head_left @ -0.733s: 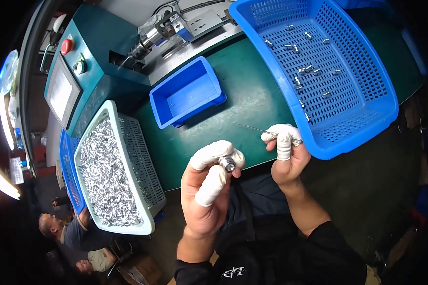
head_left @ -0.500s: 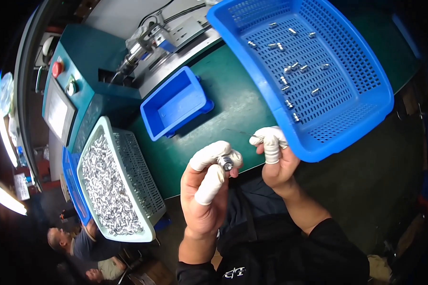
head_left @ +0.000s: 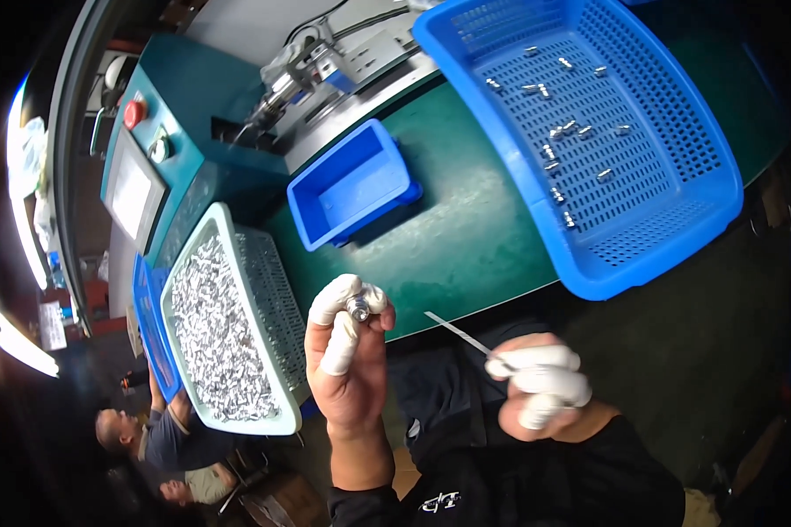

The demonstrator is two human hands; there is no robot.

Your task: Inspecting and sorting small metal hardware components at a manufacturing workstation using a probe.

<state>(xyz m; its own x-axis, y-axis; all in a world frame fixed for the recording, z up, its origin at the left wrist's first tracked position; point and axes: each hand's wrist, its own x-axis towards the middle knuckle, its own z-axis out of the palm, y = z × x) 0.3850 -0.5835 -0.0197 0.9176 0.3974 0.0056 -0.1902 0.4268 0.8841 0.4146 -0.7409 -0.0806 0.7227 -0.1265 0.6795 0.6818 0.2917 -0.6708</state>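
Note:
White finger covers sit on the fingertips of both hands. My left hand [head_left: 351, 369] is closed in a pinch on a small shiny metal fitting [head_left: 359, 307], its round end turned up between thumb and fingers. To the right and nearer my body, my right hand [head_left: 540, 386] has its fingers curled around a thin, light-coloured rod [head_left: 459, 334]. The rod points up and left toward the left hand without touching the fitting. Motion blurs the right hand, and the rod's lower end is hidden in the grip.
A large blue perforated basket [head_left: 589, 285] with several metal fittings stands on the green table [head_left: 466, 255] at right. A small blue bin [head_left: 351, 233] sits mid-table. Left is a pale green basket [head_left: 290, 422] heaped with metal pieces, beside a teal machine [head_left: 185, 97]. Two people [head_left: 154, 439] are at lower left.
My right hand has drawn back toward my body and turned, bringing the rod into clearer sight. The left hand, still pinching the fitting, is slightly further left. The whole view has shifted a little.

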